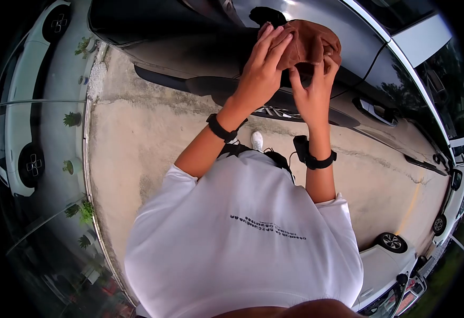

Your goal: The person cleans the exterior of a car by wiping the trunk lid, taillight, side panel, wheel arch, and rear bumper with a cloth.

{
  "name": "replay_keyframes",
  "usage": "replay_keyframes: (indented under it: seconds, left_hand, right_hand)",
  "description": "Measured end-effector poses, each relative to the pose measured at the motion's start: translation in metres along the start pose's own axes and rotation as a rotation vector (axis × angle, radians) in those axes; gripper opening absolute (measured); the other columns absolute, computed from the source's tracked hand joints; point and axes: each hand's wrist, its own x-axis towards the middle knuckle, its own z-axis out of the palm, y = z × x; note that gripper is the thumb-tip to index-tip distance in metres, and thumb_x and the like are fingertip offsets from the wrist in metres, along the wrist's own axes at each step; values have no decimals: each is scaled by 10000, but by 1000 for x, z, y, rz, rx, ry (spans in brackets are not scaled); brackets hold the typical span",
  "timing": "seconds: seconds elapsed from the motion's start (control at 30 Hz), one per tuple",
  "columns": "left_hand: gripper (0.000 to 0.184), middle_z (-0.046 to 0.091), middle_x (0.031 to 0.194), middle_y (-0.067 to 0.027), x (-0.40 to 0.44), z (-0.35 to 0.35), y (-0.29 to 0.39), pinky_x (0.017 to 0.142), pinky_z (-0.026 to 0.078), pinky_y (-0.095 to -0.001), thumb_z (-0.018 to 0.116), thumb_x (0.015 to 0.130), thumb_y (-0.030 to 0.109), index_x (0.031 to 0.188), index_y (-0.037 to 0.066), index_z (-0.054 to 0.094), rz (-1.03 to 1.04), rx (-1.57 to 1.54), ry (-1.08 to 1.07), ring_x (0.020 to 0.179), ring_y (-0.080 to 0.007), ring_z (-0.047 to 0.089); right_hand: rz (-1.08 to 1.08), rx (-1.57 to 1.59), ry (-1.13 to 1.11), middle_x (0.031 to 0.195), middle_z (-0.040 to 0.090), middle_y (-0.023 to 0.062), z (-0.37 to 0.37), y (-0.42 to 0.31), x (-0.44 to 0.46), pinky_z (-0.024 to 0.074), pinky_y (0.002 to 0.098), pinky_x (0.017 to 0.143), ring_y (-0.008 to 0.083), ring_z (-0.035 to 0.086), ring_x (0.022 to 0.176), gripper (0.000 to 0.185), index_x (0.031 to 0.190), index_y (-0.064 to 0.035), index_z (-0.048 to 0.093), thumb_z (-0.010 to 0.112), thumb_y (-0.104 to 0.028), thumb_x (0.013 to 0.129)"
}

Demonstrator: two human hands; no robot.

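Note:
A crumpled brown cloth [311, 42] is held up against the side of a dark car [200, 50]. My left hand [266, 61] presses its fingers over the cloth's left part. From the lower right, my right hand [315, 93] grips the cloth with bent fingers, thumb raised toward its lower edge. A black rounded part [267, 16] shows just behind the cloth; whether it belongs to the car's mirror I cannot tell. What lies under the cloth is hidden.
The dark car's door handle [375, 111] is to the right. Concrete ground [136, 138] lies below, with a curb and potted plants [72, 119] on the left. White cars [22, 95] stand at the left and lower right [367, 267].

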Motion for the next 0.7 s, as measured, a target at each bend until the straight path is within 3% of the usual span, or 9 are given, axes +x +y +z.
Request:
replay_keyframes:
  seconds: [0.03,0.07,0.23,0.37,0.43,0.53,0.6,0.67,0.7]
  left_hand:
    - [589,382,1475,-194,-3,5,-3,1128,349,-473,580,856,-59,1420,12,424,12,41,-63,1401,-406,336]
    - [573,416,1448,-191,-9,9,-4,1133,349,-476,594,833,-57,1387,7,465,23,82,-126,1394,-393,351]
    - [562,439,1432,-208,-68,21,-22,1130,354,-465,603,824,-48,1371,-9,480,-43,104,-71,1383,-397,366]
    - [581,470,1416,-179,-115,10,-30,1068,423,-441,618,820,-37,1381,0,474,-228,30,-221,1333,-354,443]
    - [582,503,1388,-168,-123,-3,-24,1022,467,-432,626,821,-29,1382,2,473,-329,-19,-281,1288,-338,503]
    - [547,582,1276,-145,-108,-22,0,878,537,-391,651,846,21,1365,-1,480,-569,-188,-370,1104,-303,631]
    - [371,618,1011,-121,-87,-26,23,721,533,-325,704,852,101,1160,-43,555,-418,-306,-203,830,-209,650]
    - [381,621,975,-114,-71,-27,36,670,523,-303,710,860,126,1162,-44,551,-415,-336,-173,776,-171,634]
    - [393,625,938,-108,-68,-28,38,620,513,-282,716,869,151,1165,-44,547,-407,-379,-154,721,-132,618]
  right_hand:
    - [-94,-151,-2,1209,449,257,7,3,2,429,448,937,436,454,1129,613,1338,19,461,705,-197,819]
    - [-177,-285,16,1173,473,238,16,11,0,434,453,876,408,493,1054,565,1303,12,490,698,-190,819]
    - [-82,-82,-140,1113,515,180,37,28,-35,423,464,825,375,527,971,511,1274,-7,503,680,-173,824]
    - [-68,-136,-268,1202,515,209,41,38,-72,378,482,956,402,485,1148,636,1360,5,433,693,-210,821]
    - [-59,-163,-99,1271,495,231,35,35,-77,336,499,1020,415,439,1239,702,1398,33,375,697,-230,832]
    - [-107,-45,62,1244,510,248,13,32,-38,350,486,987,426,470,1175,705,1379,40,376,709,-242,825]
    - [-175,-52,-6,1226,521,240,11,41,-14,355,495,961,428,485,1138,651,1338,16,420,698,-262,819]
    - [-223,-35,83,1122,553,216,11,27,11,384,472,943,409,519,1079,458,1113,8,546,706,-253,771]
    - [-226,-168,64,1225,518,214,17,26,14,336,512,1013,403,478,1181,536,1235,-2,518,657,-297,810]
